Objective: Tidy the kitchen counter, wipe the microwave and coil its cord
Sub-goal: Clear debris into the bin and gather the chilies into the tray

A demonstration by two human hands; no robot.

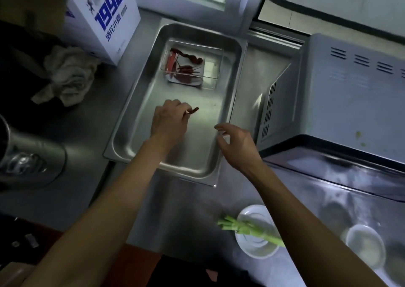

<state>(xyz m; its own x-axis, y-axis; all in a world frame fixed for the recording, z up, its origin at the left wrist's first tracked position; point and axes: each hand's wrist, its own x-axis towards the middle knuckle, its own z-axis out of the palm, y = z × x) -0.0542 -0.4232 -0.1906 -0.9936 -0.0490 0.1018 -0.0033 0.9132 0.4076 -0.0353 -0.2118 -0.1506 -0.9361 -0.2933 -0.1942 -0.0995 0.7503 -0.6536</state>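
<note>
Tidying stage. The left hand pinches a dried chili over the steel tray; more chilies lie in the clear box at its far end. The right hand hovers open and empty. The microwave appears unwiped, with spots on top. Its cord is not visible. A rag, bowls and celery remain on the desk.

- A white box printed with blue "1996" stands at eleven o'clock.
- A crumpled cloth lies just below the box, at ten o'clock.
- A window frame runs along twelve o'clock.
- A shiny metal pot sits at nine o'clock.
</note>
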